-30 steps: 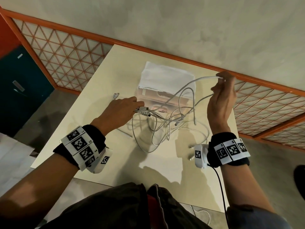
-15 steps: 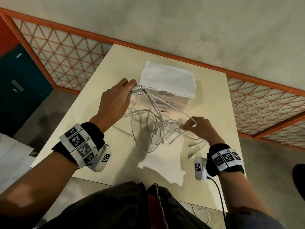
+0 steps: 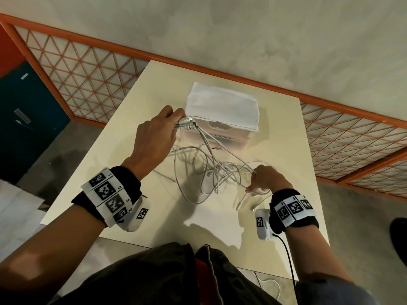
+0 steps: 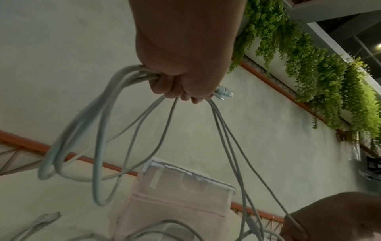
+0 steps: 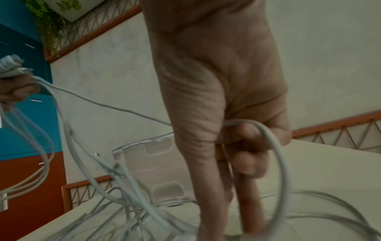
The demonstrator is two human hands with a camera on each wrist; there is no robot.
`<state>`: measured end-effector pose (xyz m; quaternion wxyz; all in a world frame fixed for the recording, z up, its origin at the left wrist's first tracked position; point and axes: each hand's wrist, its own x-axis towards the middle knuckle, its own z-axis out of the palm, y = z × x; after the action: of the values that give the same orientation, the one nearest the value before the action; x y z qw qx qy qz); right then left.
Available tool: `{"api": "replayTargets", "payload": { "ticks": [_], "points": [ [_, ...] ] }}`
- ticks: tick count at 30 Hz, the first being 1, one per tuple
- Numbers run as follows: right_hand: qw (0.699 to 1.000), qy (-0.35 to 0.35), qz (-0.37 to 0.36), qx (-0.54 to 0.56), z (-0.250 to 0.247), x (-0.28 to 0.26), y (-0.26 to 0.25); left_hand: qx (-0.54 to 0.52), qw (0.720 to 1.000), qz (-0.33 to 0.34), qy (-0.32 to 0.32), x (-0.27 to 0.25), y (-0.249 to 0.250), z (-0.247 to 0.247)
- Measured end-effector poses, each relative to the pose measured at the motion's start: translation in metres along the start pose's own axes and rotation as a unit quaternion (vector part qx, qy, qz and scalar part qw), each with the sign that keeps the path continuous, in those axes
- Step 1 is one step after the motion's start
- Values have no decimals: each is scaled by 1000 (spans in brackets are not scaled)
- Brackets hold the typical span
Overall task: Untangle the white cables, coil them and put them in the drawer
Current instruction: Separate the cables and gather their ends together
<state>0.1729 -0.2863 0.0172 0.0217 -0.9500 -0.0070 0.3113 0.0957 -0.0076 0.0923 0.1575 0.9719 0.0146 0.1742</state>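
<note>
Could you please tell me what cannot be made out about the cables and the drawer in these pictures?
- White cables: head view, how many there are; the overlapping strands are too thin.
- Plug ends in the left hand: left wrist view, curled fingers hide most of them.
- Strand in the right hand: right wrist view, motion blur hides which cable it is.
- Drawer unit: head view, the white cloth covers its top; contents unclear.

Cables between two hands, in front of the drawer unit on the tabletop.

The left hand was raised at the drawer unit's left front corner, holding cable ends; the cables ran down to a tangle on the tabletop, whose right side the right hand gripped, nearer the person.
</note>
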Motion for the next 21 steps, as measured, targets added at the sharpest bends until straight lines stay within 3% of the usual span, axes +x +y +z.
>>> {"api": "replayTargets", "payload": {
  "ticks": [3,8,15,21],
  "points": [
    [999,-14,30,-30,2,3,1,1,1000,12,2,-1,5,1],
    [998,19,36,-41,1,2,4,-10,1000,12,21,-1,8,-3],
    [988,104,-30,107,8,11,23,-18,999,-7,51,1,1,-8],
    [977,168,15,130,32,18,29,-31,997,13,65,0,8,-8]
  ]
}}
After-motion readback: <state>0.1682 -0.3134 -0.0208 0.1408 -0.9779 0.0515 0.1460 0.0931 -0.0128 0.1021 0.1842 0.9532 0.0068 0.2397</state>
